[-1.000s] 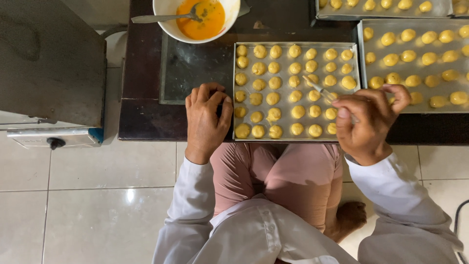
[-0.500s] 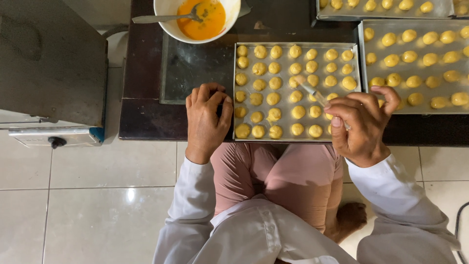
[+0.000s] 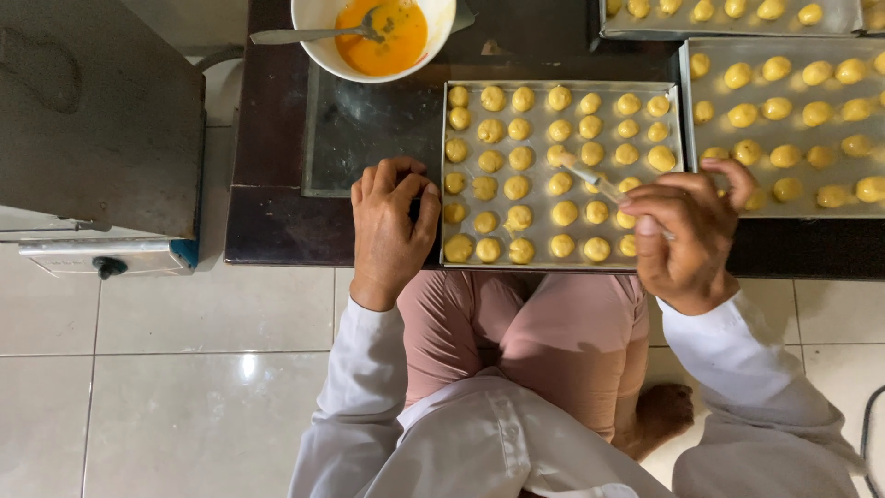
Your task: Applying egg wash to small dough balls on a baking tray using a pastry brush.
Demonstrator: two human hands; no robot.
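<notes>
Pink knees sit just under the table edge. Your left hand (image 3: 392,226) lies curled & empty beside the tray (image 3: 446,175); right hand (image 3: 687,231) pinches a brush (image 3: 590,177) over the dough balls (image 3: 564,213). Risk: a heavy stroke dents them, or wash drips off the far bowl (image 3: 313,41).

packages — none | labels — none | signs — none | screens — none

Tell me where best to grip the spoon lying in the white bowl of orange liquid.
Probably by the free handle end of the spoon, coming from the left: its head sits sunk in the liquid inside the bowl, while the handle lies nearly flat across the rim, pointing left and clear of the trays.
</notes>
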